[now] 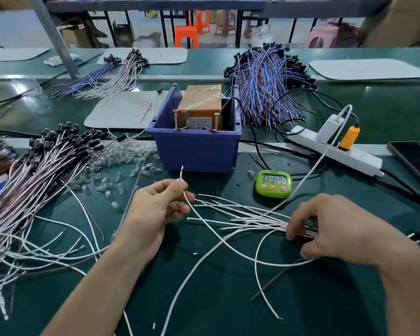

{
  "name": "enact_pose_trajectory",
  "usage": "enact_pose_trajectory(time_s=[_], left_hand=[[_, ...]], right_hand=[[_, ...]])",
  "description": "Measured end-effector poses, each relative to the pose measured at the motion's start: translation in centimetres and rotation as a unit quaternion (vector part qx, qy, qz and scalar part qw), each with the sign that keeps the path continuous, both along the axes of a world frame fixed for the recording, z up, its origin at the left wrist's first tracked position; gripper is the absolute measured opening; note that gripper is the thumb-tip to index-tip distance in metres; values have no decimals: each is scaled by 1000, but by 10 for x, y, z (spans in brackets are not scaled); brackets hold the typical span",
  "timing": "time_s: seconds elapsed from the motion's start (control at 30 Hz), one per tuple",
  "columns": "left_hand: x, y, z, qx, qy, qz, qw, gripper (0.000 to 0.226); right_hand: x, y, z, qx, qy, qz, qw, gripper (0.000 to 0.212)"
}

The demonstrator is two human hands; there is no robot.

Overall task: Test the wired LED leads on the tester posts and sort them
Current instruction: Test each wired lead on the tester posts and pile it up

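**Sorting white leads in front of the tester**

My left hand (155, 204) pinches one white lead (183, 190) between thumb and forefinger, its tip pointing up. My right hand (330, 229) grips a fanned bundle of white leads (240, 217) over the green bench (216, 299). Beyond them sits the blue bin (195, 151) holding the orange tester (200, 105), its two screw posts (216, 121) upright, with a green timer (273, 183) beside it.

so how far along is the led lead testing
Done: cannot tell which piles are tested. In hand: the left hand pinches one white lead, not yet at the tester posts; the right hand grips a bundle. Left: that bundle.
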State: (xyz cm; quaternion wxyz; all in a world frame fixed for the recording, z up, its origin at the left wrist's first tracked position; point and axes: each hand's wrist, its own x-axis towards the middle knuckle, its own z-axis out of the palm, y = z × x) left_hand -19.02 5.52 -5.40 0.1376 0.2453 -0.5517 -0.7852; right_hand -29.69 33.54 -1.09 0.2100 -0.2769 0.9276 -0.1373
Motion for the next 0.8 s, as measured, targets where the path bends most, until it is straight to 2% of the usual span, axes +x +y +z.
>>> enact_pose_trajectory(time_s=[0.27,0.47,0.67,0.8], left_hand=[[1,0,-1,-14,10,-12,1000,27],[3,3,-2,-33,8,-23,999,14],[3,3,-2,-33,33,-21,999,12],[3,2,-2,-30,40,-12,999,10]], right_hand=[[7,17,-13,-10,68,62,996,23],[13,24,-20,-36,98,73,992,17],[14,24,-20,-157,94,-35,982,22],[14,9,-13,-226,70,-61,970,17]])
